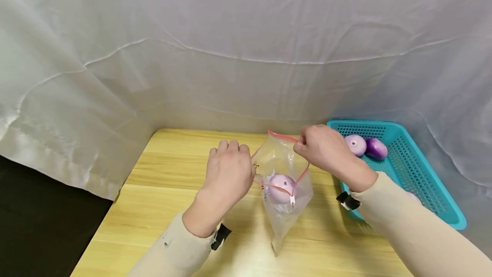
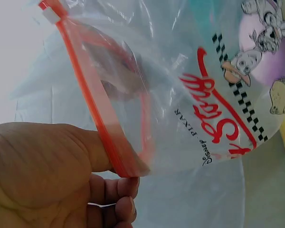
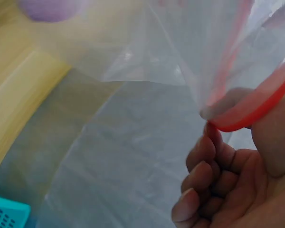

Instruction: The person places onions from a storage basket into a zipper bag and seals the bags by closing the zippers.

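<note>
A clear plastic zipper bag with a red-edged mouth hangs between both hands over the wooden table. Its mouth is spread apart, and a white slider sits on the red zipper strip. Inside lies a round, pale purple onion. My left hand pinches one corner of the mouth between thumb and fingers. The opposite corner is pinched by my right hand, thumb against the fingers. Red lettering and cartoon figures are printed on the bag's side in the left wrist view.
On the right stands a turquoise plastic basket, partly behind the right forearm. It holds another pale purple onion, a dark purple eggplant-like piece and a partly hidden pale one. A grey curtain hangs behind the wooden table.
</note>
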Tool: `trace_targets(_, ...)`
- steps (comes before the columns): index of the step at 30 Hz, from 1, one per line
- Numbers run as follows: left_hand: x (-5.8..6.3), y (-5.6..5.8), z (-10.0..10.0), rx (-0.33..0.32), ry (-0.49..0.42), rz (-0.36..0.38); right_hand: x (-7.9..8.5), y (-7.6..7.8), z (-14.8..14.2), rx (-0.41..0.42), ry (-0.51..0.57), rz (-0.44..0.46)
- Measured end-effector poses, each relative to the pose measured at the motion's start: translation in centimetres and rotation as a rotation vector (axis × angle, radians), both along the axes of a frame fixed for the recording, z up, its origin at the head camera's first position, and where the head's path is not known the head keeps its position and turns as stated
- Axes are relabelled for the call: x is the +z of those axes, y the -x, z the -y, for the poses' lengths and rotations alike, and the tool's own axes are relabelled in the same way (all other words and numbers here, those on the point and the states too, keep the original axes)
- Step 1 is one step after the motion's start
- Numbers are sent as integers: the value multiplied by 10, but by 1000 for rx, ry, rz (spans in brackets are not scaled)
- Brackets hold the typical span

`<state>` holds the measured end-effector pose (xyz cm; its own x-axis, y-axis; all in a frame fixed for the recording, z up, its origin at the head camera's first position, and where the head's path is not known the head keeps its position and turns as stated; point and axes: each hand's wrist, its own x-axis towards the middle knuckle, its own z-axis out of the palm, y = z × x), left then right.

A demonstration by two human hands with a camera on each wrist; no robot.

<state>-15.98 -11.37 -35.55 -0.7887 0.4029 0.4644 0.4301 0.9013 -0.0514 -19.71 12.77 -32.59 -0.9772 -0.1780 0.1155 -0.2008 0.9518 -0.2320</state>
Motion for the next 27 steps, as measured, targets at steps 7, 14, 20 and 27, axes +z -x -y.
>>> trace_targets(7, -3, 0, -2, -71, 37, -65, -8, 2, -1, 9, 16, -37)
trace_targets(14, 20, -14, 5, 25, 56, 112, -9, 3, -5, -7, 37, -47)
trace_targets(20, 7, -2, 0, -40, 52, -120, -19, 5, -1, 2, 48, -69)
trace_targets(27, -17, 17, 6, -142, -63, -233, -27, 6, 1, 41, 62, -116)
